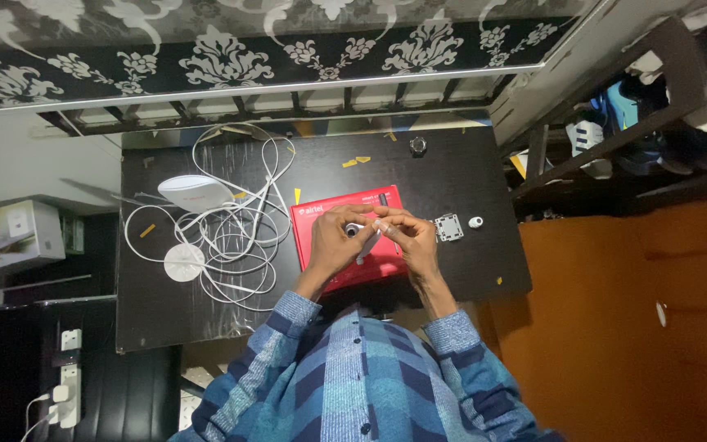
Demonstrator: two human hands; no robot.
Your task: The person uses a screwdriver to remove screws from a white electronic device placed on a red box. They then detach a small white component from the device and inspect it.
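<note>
Both hands meet above a flat red box point(321, 217) on a black table point(452, 176). My left hand point(333, 241) pinches a small silvery-white part point(354, 230) at its fingertips. My right hand point(407, 237) touches the same part from the right, with a slim white piece point(367, 246) hanging below the fingers. What the part is stays too small to tell. A dark pen-like stick point(384, 199) lies on the box's far edge.
A tangle of white cable point(239, 233) with a round white puck point(183, 263) and an oval white device point(195, 193) covers the table's left half. A small square grey part point(448, 227), a white cap point(475, 222) and a dark knob point(417, 146) lie right. Shoes on a rack point(615, 123) at far right.
</note>
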